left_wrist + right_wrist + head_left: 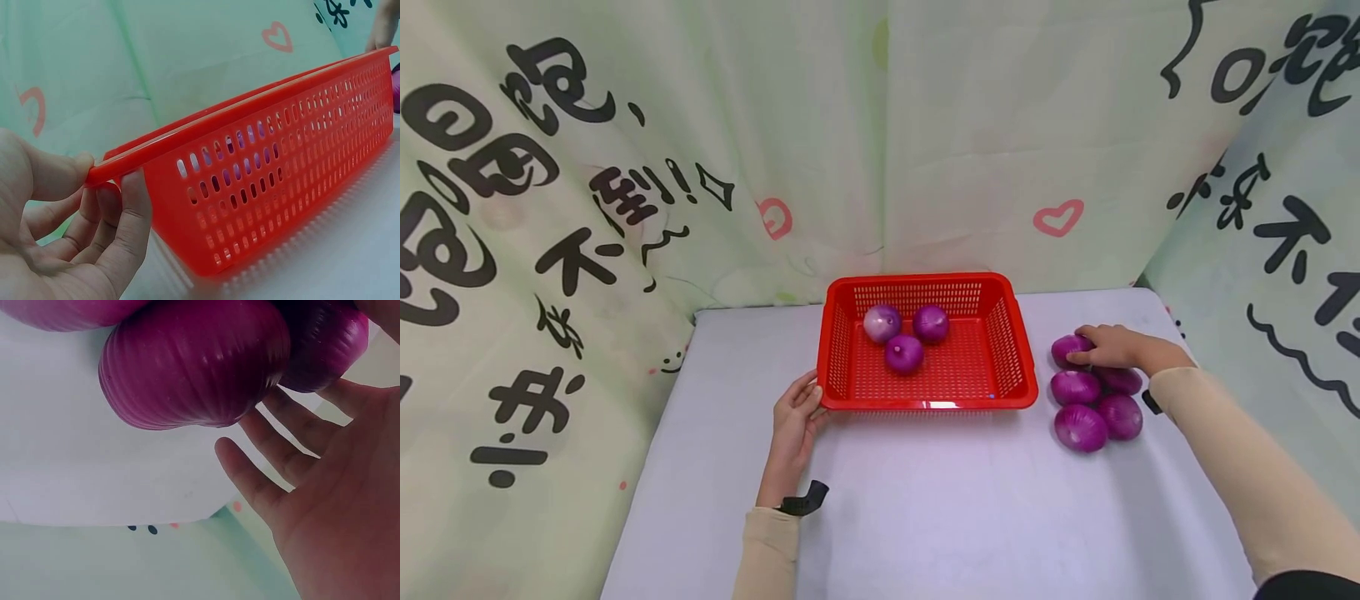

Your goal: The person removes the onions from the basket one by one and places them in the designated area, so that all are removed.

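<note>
A red plastic basket [985, 354] with slotted walls stands at the back middle of the table, with three purple onions [904, 355] inside. At its front left corner my left hand [796, 417] pinches the rim [134, 155] between thumb and fingers. To the right of the basket, my right hand [1122, 346] has its thumb and fingers around the farthest onion [1064, 350] of a group. In the right wrist view this onion [322, 347] is between the thumb at the top edge and the spread fingers [300, 425]. A larger onion [197, 362] sits beside it.
Several more onions [1081, 428] lie close together in front of my right hand. The white-covered table [925, 508] reaches back to a pale green printed curtain [955, 150], which also hangs along both sides.
</note>
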`<move>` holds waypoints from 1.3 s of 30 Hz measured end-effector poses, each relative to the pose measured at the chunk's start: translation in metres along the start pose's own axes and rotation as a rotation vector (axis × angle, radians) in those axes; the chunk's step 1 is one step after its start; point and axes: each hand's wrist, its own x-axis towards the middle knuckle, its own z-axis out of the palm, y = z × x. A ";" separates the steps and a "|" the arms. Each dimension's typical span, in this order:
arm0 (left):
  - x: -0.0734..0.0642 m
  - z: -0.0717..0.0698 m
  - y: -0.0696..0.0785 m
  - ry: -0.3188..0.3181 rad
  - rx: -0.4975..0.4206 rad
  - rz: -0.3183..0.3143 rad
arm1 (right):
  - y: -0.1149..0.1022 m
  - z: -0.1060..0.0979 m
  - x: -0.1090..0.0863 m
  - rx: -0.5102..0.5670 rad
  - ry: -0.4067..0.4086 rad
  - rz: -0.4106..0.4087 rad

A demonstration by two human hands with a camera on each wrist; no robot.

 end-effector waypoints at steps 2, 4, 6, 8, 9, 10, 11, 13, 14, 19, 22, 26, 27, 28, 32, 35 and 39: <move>0.000 0.000 0.000 -0.004 0.001 0.002 | 0.000 0.000 0.000 0.008 0.001 -0.001; 0.001 -0.001 0.000 -0.007 -0.007 0.003 | -0.001 0.000 -0.001 0.013 0.011 -0.006; 0.001 -0.001 -0.001 -0.010 -0.006 0.003 | -0.001 0.000 -0.001 0.016 0.031 -0.018; 0.001 -0.001 -0.001 -0.011 -0.006 0.002 | -0.001 -0.001 -0.001 0.020 0.057 -0.033; 0.000 -0.001 -0.002 -0.012 -0.008 0.001 | -0.002 -0.002 -0.001 0.024 0.070 -0.039; 0.000 -0.001 -0.002 -0.013 -0.004 0.002 | -0.002 -0.002 -0.001 0.028 0.081 -0.045; 0.000 -0.002 -0.002 -0.013 -0.001 0.003 | -0.003 -0.002 -0.001 0.034 0.091 -0.051; 0.000 -0.002 -0.002 -0.013 0.002 0.005 | -0.005 -0.003 0.000 0.043 0.110 -0.063; 0.000 -0.002 -0.002 -0.012 0.004 0.006 | -0.006 -0.003 0.001 0.045 0.120 -0.072; 0.001 -0.002 -0.002 -0.013 0.007 0.008 | -0.016 -0.006 0.004 0.035 0.179 -0.092; 0.001 -0.002 -0.001 -0.016 0.004 0.005 | -0.025 -0.007 0.006 0.025 0.221 -0.089; 0.001 -0.003 -0.001 -0.020 0.010 0.004 | -0.039 -0.011 0.007 0.032 0.281 -0.091; 0.001 -0.003 -0.001 -0.020 0.011 0.003 | -0.042 -0.012 0.006 0.033 0.298 -0.097; 0.001 -0.003 -0.001 -0.020 0.012 0.004 | -0.046 -0.014 0.006 0.032 0.316 -0.106; 0.001 -0.002 -0.002 -0.013 0.015 0.007 | -0.059 -0.019 0.005 0.030 0.379 -0.152; 0.001 -0.002 -0.003 -0.009 0.020 0.011 | -0.067 -0.020 0.006 0.034 0.409 -0.190; 0.002 -0.003 -0.003 -0.011 0.017 0.012 | -0.082 -0.021 0.011 0.082 0.420 -0.233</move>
